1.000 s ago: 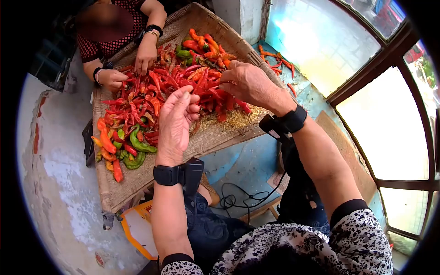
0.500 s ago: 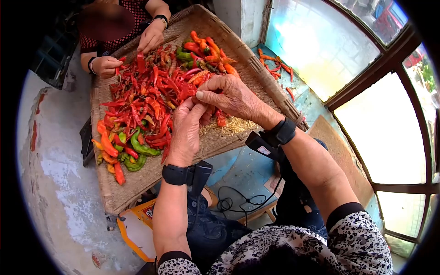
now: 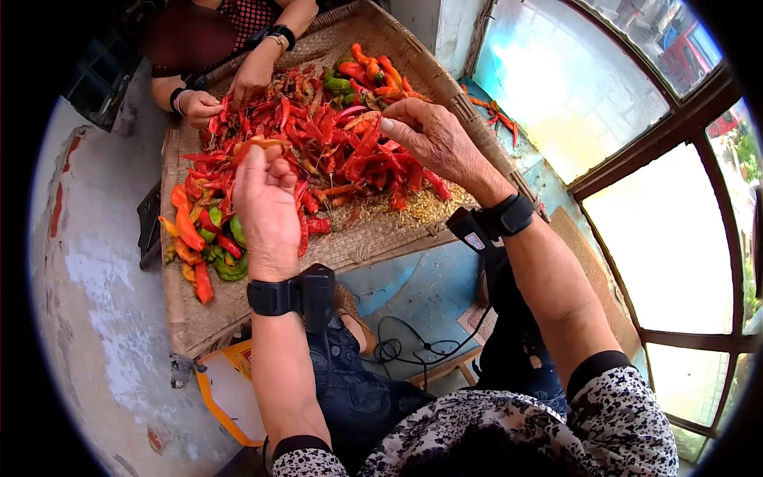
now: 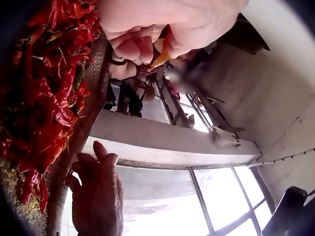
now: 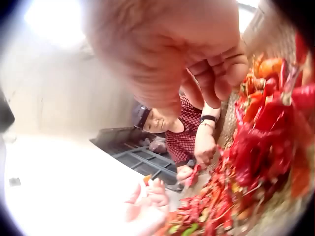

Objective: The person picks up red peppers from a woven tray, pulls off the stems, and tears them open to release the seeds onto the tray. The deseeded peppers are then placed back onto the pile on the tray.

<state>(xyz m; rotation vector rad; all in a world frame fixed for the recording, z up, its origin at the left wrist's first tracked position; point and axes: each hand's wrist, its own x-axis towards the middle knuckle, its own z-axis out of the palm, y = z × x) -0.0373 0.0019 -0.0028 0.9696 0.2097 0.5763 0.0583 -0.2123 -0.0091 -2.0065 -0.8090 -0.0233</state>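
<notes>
In the head view my left hand (image 3: 269, 208) pinches an orange-red pepper (image 3: 266, 144) between thumb and fingers, above the left part of the red pepper heap (image 3: 326, 135). The left wrist view shows the orange tip (image 4: 160, 60) of that pepper poking out below the fingers. My right hand (image 3: 442, 143) hovers over the heap's right side, fingers loosely bent and nothing seen between them; the right wrist view shows its palm (image 5: 167, 54) and bent fingers. All the peppers lie in a large woven tray (image 3: 350, 248).
Another person's hands (image 3: 200, 108) handle peppers at the tray's far left. Green and orange peppers (image 3: 187, 230) lie at the left corner, yellow seeds (image 3: 425, 208) near the right edge. A window (image 3: 664, 230) stands at right, a cable (image 3: 413, 350) lies below.
My hands have parted from their meeting over the heap; the left moved left with an orange-red pepper, the right moved to the right. The other person's hands also shifted.
</notes>
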